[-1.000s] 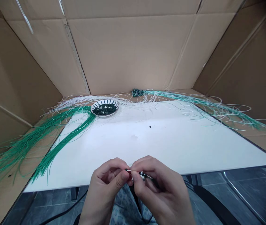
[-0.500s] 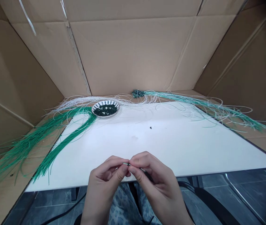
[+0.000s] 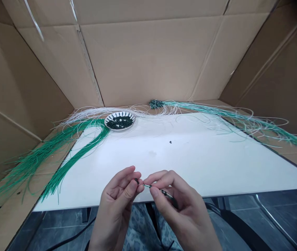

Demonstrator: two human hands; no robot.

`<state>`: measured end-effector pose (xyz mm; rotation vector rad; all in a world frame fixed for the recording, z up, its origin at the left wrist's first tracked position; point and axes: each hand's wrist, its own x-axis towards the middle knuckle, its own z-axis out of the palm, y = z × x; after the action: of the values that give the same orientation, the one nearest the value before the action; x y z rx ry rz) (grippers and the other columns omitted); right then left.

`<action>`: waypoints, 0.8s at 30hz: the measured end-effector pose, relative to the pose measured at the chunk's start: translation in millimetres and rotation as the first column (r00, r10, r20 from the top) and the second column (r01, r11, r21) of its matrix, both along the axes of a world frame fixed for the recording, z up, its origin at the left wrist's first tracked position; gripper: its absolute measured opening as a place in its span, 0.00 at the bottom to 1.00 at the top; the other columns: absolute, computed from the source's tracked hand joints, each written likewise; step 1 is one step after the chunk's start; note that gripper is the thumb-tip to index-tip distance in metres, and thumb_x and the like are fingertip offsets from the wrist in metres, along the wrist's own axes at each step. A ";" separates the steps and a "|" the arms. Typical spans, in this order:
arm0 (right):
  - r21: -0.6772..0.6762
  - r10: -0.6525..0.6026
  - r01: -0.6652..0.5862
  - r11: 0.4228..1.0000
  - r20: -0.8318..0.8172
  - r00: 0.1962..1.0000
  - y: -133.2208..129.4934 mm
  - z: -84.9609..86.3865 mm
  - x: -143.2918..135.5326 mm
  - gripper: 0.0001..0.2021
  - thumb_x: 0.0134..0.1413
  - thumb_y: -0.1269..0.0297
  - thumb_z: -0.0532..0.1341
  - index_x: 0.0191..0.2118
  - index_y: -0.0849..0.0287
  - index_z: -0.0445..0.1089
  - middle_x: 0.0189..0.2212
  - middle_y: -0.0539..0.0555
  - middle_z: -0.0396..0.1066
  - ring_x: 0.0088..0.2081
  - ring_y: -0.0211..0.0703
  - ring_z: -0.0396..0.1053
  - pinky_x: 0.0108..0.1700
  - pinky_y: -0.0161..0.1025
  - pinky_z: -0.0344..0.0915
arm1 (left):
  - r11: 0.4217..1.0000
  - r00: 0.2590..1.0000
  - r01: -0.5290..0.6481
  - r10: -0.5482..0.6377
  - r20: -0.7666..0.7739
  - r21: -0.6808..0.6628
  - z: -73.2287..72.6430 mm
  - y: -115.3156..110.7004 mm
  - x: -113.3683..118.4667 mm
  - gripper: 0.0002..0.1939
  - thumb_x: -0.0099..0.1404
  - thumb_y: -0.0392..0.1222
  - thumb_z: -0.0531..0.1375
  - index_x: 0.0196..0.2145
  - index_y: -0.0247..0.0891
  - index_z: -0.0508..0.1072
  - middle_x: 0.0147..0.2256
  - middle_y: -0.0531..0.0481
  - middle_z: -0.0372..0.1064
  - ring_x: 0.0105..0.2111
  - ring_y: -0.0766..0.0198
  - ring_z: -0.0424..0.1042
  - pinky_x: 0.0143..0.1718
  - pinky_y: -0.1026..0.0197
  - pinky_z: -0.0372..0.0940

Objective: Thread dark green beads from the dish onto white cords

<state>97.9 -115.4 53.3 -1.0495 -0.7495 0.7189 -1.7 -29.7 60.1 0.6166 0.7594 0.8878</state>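
Note:
Above the near edge of the white board, my left hand (image 3: 123,191) pinches a small dark piece (image 3: 136,181) between thumb and fingers. My right hand (image 3: 176,197), just to its right, is closed on a thin dark tool (image 3: 169,197), whose slim tip points left toward the piece. A small gap shows between the fingertips of the two hands. Farther back on the board, two tiny dark bits (image 3: 170,142) lie together. The striped dish (image 3: 108,126) at the back left holds many small dark green pieces.
Green strands (image 3: 67,169) spread over the board's left side. White strands (image 3: 85,112) run along the back. A bundle of green and white strands (image 3: 216,111) stretches to the right. Cardboard walls (image 3: 148,59) enclose the white board (image 3: 216,164).
My hands have drawn slightly apart. The left fingers have opened out a little and show the dark piece, and more of the tool is visible in my right hand.

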 end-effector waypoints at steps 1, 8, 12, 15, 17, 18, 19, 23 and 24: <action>-0.003 -0.012 0.012 1.000 -0.003 1.000 0.4 1.2 -1.7 0.07 0.64 0.70 0.64 0.34 0.53 0.74 0.39 0.51 0.79 0.42 0.38 0.77 0.44 0.31 0.74 | 1.000 1.000 0.012 -0.012 0.002 0.006 -0.8 0.4 -0.8 0.19 0.39 0.39 0.83 0.32 0.43 0.87 0.30 0.51 0.85 0.26 0.68 0.82 0.32 0.75 0.75; -0.015 -0.068 0.070 0.997 0.110 0.992 1.3 -0.4 -3.9 0.05 0.65 0.69 0.63 0.36 0.52 0.72 0.38 0.52 0.77 0.41 0.39 0.77 0.39 0.30 0.74 | 0.991 0.994 -0.070 0.079 -0.071 0.116 5.7 -6.7 2.2 0.20 0.38 0.41 0.83 0.32 0.43 0.87 0.28 0.53 0.84 0.25 0.70 0.80 0.31 0.75 0.74; 0.009 -0.046 0.045 0.999 0.206 0.978 0.0 -3.8 -0.2 0.04 0.67 0.68 0.63 0.38 0.52 0.72 0.38 0.52 0.77 0.41 0.39 0.77 0.38 0.31 0.73 | 0.984 0.990 -0.075 0.093 -0.105 0.164 8.5 -9.3 4.0 0.19 0.38 0.40 0.82 0.31 0.42 0.87 0.26 0.54 0.83 0.24 0.69 0.79 0.29 0.74 0.73; 0.020 -0.051 0.048 0.999 0.198 0.979 -0.4 -5.3 -1.3 0.04 0.67 0.68 0.63 0.38 0.51 0.73 0.39 0.50 0.76 0.42 0.38 0.75 0.38 0.30 0.71 | 0.982 0.987 -0.084 0.106 -0.123 0.171 9.4 -9.8 4.2 0.19 0.37 0.39 0.82 0.30 0.42 0.86 0.25 0.55 0.82 0.25 0.69 0.79 0.29 0.75 0.71; 0.005 -0.082 0.082 0.997 0.182 0.980 -0.2 -5.4 -3.9 0.04 0.66 0.66 0.64 0.37 0.50 0.73 0.39 0.50 0.76 0.43 0.39 0.74 0.37 0.29 0.70 | 0.982 0.985 -0.091 0.113 -0.129 0.165 10.1 -10.1 4.5 0.19 0.36 0.38 0.83 0.29 0.42 0.86 0.25 0.55 0.82 0.26 0.70 0.79 0.29 0.76 0.71; -0.003 -0.082 0.084 0.996 0.177 0.981 -0.1 -5.1 -5.1 0.04 0.66 0.66 0.64 0.37 0.50 0.74 0.39 0.50 0.76 0.42 0.39 0.74 0.36 0.29 0.69 | 0.983 0.985 -0.093 0.113 -0.127 0.159 10.4 -10.3 4.6 0.20 0.35 0.38 0.83 0.29 0.42 0.86 0.25 0.55 0.82 0.25 0.70 0.79 0.29 0.76 0.71; -0.007 -0.080 0.082 0.997 0.169 0.982 0.1 -4.7 -6.2 0.04 0.66 0.66 0.64 0.37 0.50 0.74 0.39 0.50 0.76 0.41 0.38 0.74 0.35 0.29 0.69 | 0.984 0.986 -0.093 0.112 -0.124 0.154 10.6 -10.5 4.8 0.20 0.35 0.39 0.83 0.29 0.42 0.86 0.25 0.55 0.82 0.25 0.70 0.79 0.28 0.76 0.71; 0.006 -0.086 0.086 0.996 0.164 0.983 0.5 -3.3 -6.8 0.05 0.66 0.67 0.64 0.37 0.50 0.73 0.38 0.49 0.76 0.39 0.37 0.74 0.36 0.30 0.69 | 0.984 0.987 -0.092 0.110 -0.117 0.151 9.8 -10.7 4.9 0.20 0.34 0.41 0.83 0.28 0.42 0.86 0.24 0.55 0.82 0.24 0.70 0.79 0.28 0.75 0.71; 0.005 -0.090 0.090 0.996 0.175 0.981 0.4 -3.4 -6.2 0.04 0.66 0.67 0.64 0.37 0.51 0.73 0.38 0.50 0.77 0.40 0.39 0.74 0.37 0.31 0.70 | 0.984 0.987 -0.088 0.107 -0.123 0.157 9.3 -10.5 4.7 0.20 0.35 0.41 0.83 0.28 0.42 0.86 0.24 0.55 0.82 0.24 0.69 0.79 0.29 0.74 0.72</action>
<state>91.7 -115.0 50.0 -1.1521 -0.8459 0.5550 3.0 -40.2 69.4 0.7826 0.8518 1.0088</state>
